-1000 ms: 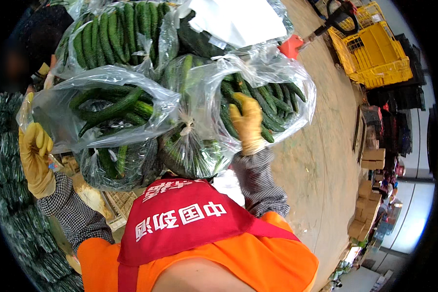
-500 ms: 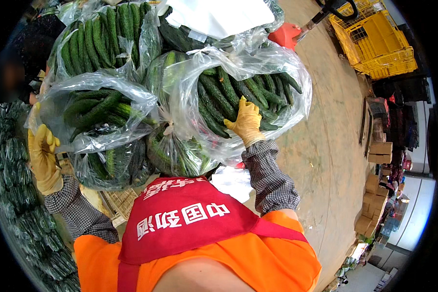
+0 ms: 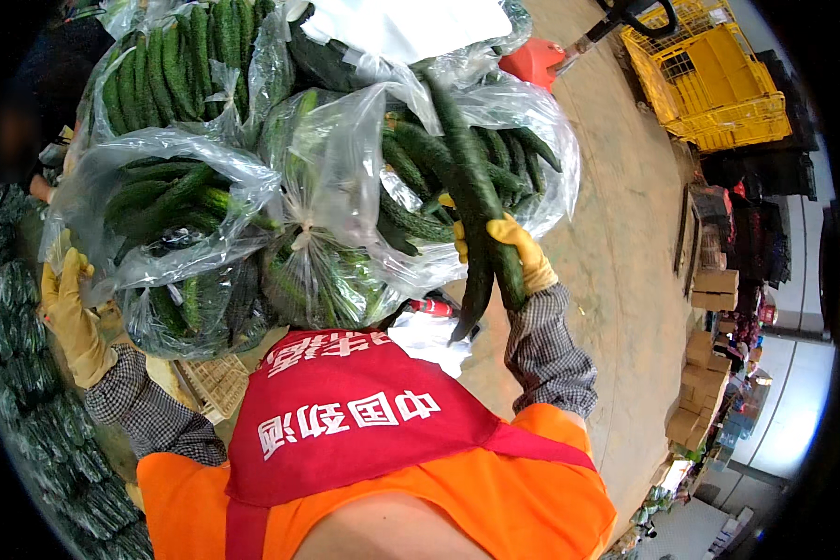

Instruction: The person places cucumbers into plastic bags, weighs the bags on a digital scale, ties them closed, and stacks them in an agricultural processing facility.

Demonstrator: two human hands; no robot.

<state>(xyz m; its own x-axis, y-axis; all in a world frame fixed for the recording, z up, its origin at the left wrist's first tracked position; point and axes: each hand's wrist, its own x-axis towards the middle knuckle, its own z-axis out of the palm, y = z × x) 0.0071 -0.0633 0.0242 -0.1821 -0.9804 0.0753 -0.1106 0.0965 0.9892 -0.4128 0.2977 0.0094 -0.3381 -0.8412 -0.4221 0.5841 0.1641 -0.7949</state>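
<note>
R hand: right hand [image 3: 518, 254] in yellow glove, raised at front of bag stack; fingers [image 3: 460, 241] wrapped shut round two long dark cucumbers [image 3: 476, 215], which pointed steeply down, tips hanging below the glove.
L hand: left hand [image 3: 70, 313], also yellow-gloved, at lower left edge of stack, touching the left clear bag [image 3: 163, 219]; fingers looked loosely spread against the plastic, can't tell if they gripped anything.
Cucumbers held: w/ upper ends up against the torn-looking right bag [image 3: 523, 140], just beside its other cucumbers.
Stack: several clear plastic bags of green cucumbers piled together, incl. a knotted middle bag [image 3: 322, 271] and a top-left bag [image 3: 173, 61].
Clothing: red vest [image 3: 364, 420] over orange top, checked sleeves.
Bkgd: yellow cage pallets [image 3: 714, 79] far right on concrete floor [image 3: 625, 252]; cardboard boxes [image 3: 709, 289] nr right rim.
</note>
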